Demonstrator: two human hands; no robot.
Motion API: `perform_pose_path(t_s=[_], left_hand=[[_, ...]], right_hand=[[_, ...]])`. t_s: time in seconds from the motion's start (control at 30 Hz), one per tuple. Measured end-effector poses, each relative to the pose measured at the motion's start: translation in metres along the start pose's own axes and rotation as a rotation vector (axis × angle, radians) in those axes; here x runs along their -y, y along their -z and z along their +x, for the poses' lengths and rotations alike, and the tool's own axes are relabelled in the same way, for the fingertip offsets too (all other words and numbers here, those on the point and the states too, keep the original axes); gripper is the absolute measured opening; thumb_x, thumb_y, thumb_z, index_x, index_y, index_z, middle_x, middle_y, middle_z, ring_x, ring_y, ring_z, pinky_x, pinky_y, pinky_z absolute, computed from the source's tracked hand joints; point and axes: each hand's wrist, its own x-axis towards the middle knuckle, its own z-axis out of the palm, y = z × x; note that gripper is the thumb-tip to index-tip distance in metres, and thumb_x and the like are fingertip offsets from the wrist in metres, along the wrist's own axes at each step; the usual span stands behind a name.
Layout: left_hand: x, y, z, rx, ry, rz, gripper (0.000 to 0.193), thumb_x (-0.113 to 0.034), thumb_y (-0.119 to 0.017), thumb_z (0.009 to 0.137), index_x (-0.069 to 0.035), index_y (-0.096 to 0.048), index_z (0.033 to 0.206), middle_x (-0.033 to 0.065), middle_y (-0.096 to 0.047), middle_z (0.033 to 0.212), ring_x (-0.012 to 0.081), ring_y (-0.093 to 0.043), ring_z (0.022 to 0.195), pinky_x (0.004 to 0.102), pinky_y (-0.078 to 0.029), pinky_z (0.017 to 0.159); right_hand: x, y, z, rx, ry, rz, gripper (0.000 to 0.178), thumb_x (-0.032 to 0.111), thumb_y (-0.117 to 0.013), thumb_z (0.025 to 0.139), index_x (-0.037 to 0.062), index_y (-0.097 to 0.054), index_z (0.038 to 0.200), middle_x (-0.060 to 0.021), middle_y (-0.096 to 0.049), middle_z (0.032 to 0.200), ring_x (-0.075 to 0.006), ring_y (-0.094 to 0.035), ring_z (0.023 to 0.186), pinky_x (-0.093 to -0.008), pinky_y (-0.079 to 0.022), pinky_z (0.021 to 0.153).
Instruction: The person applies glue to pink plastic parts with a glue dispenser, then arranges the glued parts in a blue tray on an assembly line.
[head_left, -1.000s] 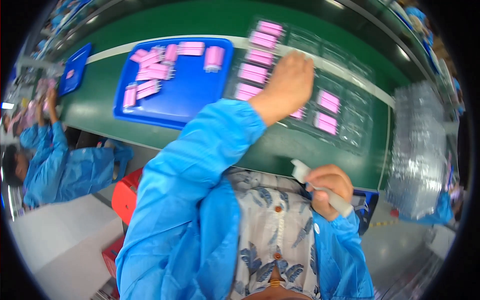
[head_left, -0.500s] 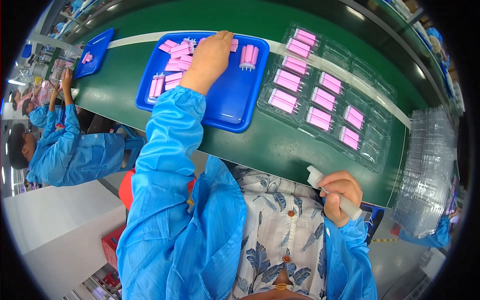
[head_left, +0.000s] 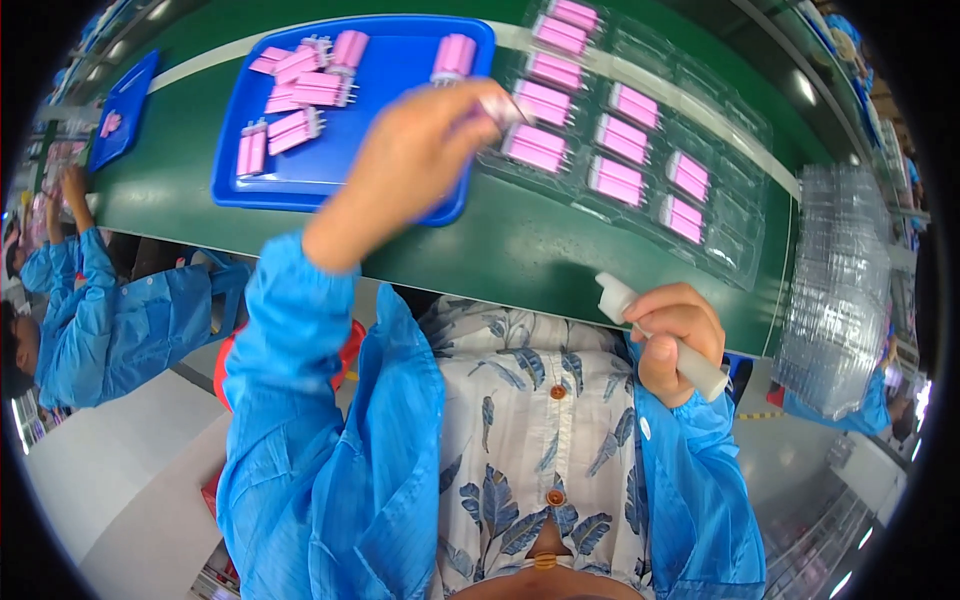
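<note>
The fingers (head_left: 462, 94) of your left hand (head_left: 400, 155) pinch a pink part (head_left: 497, 109), its outline blurred, so you cannot make out how its pins sit. The part is held above the gap where the blue tray (head_left: 395, 65) ends and the clear tray (head_left: 735, 255) begins, and your wrist crosses the near edge of the blue tray.

Your right hand (head_left: 685, 335) is low, by the near edge of the bench (head_left: 470, 245), its fingers curled around a white tool (head_left: 703, 372). The notched end of the tool points up and to your left, its round end down and to your right.

In the blue tray, loose parts (head_left: 320, 89) lie in a jumble on your left, some touching; one more lies alone near the right edge. In the clear tray ten parts (head_left: 617, 181) sit in slots: five in the leftmost row, three in the next, two in the third, while the slots on the far right hold none.

To your right stands a tall stack of clear trays (head_left: 835, 290). To your left a co-worker (head_left: 130, 325) in blue sits near a second blue tray (head_left: 122, 105)
</note>
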Motion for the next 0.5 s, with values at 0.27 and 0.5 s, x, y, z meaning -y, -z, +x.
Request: perform_pose_path(t_s=[0.27,0.5], left_hand=[[-0.043,-0.089,-0.064,0.123,0.079,-0.322,0.029,-0.001,-0.064,0.090,-0.004,-0.064,0.118,0.0113,-0.069,0.113,0.0303,-0.064,0.102,0.0370,-0.051,0.089],[-0.041,-0.089,-0.064,0.163,0.076,-0.294,0.033,0.006,-0.064,0.087,-0.005,-0.064,0.118,0.0121,-0.069,0.115,0.0326,-0.064,0.104,0.0393,-0.052,0.090]], right_hand=[[-0.006,0.000,0.014,-0.032,0.022,-0.020,0.017,0.012,-0.064,0.087,0.0031,-0.056,0.074,-0.0115,-0.066,0.073,-0.0219,-0.059,0.054,-0.0314,-0.046,0.051],[-0.017,-0.005,0.022,0.000,0.087,0.013,0.014,0.007,-0.063,0.082,0.0028,-0.054,0.072,-0.0103,-0.063,0.069,-0.0207,-0.057,0.051,-0.0298,-0.042,0.044]])
